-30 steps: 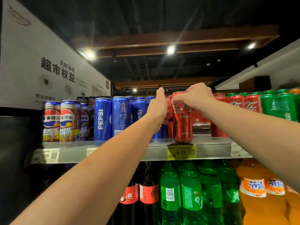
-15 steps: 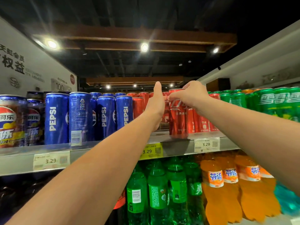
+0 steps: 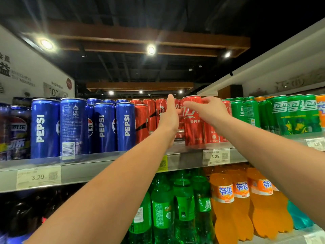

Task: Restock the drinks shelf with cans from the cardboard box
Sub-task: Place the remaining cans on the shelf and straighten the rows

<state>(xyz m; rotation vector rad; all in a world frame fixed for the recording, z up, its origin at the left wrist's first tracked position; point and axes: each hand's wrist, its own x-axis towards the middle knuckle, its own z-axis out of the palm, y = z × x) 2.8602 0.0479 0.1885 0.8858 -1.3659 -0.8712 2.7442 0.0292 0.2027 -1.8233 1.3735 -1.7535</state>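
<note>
In the head view, a red can (image 3: pixel 192 124) is seen standing upright at the front edge of the drinks shelf (image 3: pixel 105 161), just above a price tag (image 3: pixel 216 156) marked 3.29. The can's upper part is held by the right hand (image 3: pixel 209 110): the thumb is laid across the front of the can below the rim, and the other fingers are curled over the top from the right. The left hand (image 3: pixel 169 117) is held flat and edge-on at the can's left side, thumb pointing up, fingers straight; whether the fingertips actually touch the can cannot be told. Both forearms are stretched forward and upward from the lower edge of the picture. More red cans (image 3: pixel 149 117) are ranged behind and to the left of the held one, blue Pepsi cans (image 3: pixel 44 127) further left, and green cans (image 3: pixel 295 113) to the right. On the level below, green bottles (image 3: pixel 163 212) and orange bottles (image 3: pixel 226 199) are stood side by side.
</note>
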